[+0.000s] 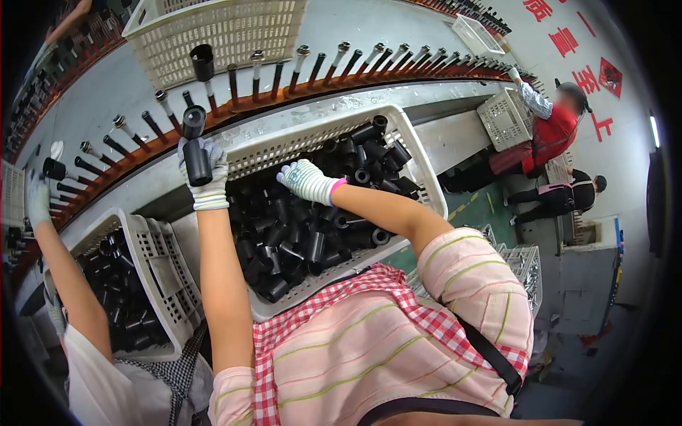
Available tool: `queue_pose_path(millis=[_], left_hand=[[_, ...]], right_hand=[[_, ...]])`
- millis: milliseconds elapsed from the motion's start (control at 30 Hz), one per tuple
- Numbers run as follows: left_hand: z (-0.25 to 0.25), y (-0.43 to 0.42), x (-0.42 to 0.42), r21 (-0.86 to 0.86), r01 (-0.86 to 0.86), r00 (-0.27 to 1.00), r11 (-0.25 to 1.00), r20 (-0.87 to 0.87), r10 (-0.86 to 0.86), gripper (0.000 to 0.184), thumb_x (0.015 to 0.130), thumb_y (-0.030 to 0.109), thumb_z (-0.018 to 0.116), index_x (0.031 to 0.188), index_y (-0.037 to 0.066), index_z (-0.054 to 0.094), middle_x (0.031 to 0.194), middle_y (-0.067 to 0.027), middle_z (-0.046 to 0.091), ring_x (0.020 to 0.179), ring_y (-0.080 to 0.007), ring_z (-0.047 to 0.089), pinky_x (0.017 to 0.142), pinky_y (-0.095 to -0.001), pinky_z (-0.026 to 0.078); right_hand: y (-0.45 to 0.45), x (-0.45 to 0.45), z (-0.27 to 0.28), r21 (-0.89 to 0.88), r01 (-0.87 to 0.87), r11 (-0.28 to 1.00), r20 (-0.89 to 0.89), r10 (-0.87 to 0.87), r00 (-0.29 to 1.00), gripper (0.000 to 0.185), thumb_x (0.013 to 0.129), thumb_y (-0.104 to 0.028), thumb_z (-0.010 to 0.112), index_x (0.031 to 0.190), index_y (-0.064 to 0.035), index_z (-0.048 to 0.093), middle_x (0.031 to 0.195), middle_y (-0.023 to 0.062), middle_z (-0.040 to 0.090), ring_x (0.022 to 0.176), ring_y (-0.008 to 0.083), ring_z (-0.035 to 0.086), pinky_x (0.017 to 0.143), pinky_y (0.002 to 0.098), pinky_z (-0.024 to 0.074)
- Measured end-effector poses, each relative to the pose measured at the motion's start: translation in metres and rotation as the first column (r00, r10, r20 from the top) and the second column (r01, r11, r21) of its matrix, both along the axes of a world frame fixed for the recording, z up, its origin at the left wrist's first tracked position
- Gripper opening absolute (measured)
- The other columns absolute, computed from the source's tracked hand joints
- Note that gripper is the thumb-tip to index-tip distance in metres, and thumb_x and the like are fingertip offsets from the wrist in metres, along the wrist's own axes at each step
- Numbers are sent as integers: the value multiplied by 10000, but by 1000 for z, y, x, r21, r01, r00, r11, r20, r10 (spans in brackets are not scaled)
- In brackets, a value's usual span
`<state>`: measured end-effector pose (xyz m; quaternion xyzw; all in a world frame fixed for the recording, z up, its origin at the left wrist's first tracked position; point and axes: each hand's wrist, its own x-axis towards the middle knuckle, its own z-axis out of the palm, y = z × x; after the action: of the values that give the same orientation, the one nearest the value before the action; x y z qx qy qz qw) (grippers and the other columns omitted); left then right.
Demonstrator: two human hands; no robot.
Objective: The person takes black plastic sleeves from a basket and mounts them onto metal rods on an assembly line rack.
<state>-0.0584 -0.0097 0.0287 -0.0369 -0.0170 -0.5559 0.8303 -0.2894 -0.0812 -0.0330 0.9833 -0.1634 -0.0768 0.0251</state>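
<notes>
My left hand [207,181], in a white striped glove, is closed round a black plastic tube [198,163] in front of the rack of posts. Just above its fingers is a second black tube [193,122]; whether the hand holds it too, I cannot tell. My right hand [309,182], gloved the same way, reaches into a white basket [420,153] heaped with loose black tubes [316,248]. Its fingers are bent down together among the tubes, and whatever they grip is hidden.
A curved conveyor [298,92] carries a row of upright posts, one capped by a black tube [202,62]. Beyond it stands a white crate [220,35]. At left, a neighbour's gloved hand [39,202] works near another tube basket [153,263]. Other people [550,135] stand at right.
</notes>
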Motion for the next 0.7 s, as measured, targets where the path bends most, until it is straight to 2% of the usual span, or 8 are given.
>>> queue_pose_path(millis=[100,167,233,300,367,467,567,700], left_hand=[[-1,0,2,72,-32,999,997,-24,34,295,915,299,489,695,107,451,568,-3,411,451,-118,352,396,-246,293],[-2,-2,1,-24,-55,998,998,5,55,265,914,285,485,719,107,462,581,-7,427,448,-120,351,396,-241,299],[-9,-5,4,-73,-42,999,996,22,43,238,909,255,508,757,78,461,645,-33,467,443,-108,338,399,-230,286],[-8,-5,2,-80,-25,999,996,21,27,251,913,259,502,751,73,458,649,-34,472,442,-110,336,399,-232,288],[-8,-5,2,-82,-24,999,996,24,26,247,913,259,503,757,72,460,648,-34,472,441,-110,335,402,-233,291],[-16,-7,5,-179,-34,995,983,81,49,244,913,255,503,759,71,459,655,-35,474,448,-111,336,411,-233,294],[-8,-4,3,-45,-52,998,998,45,54,230,912,243,500,761,75,460,665,-36,476,457,-113,337,419,-234,296],[-9,-6,5,-48,-28,999,998,38,30,250,914,245,493,724,89,448,618,-23,439,453,-116,327,418,-239,288]], right_hand=[[-3,-8,68,313,-127,941,384,-3,923,195,775,-256,590,859,-82,614,789,129,606,762,326,608,672,427,496],[-16,-7,134,235,-156,959,466,30,884,119,798,-162,610,874,-73,591,774,112,592,724,296,595,655,396,493],[-57,-9,167,93,-115,989,815,-9,580,95,789,-77,619,878,-67,588,730,94,599,669,252,597,625,369,498],[-121,-20,180,115,165,980,884,-176,432,92,834,-113,596,916,-72,599,720,103,621,648,242,619,634,363,508],[-163,-30,202,189,515,836,811,-429,398,170,878,-212,545,962,-76,605,785,148,634,711,283,630,680,391,500],[-241,-28,168,70,447,892,661,-377,649,252,883,-295,521,993,-85,607,843,183,633,786,341,619,722,414,482],[-241,-5,166,366,479,798,659,-585,473,225,871,-279,508,964,-108,621,896,176,645,868,387,595,780,438,475],[-211,12,165,150,421,894,647,-411,642,264,860,-274,531,1042,-96,601,989,176,623,935,379,577,810,422,467]])
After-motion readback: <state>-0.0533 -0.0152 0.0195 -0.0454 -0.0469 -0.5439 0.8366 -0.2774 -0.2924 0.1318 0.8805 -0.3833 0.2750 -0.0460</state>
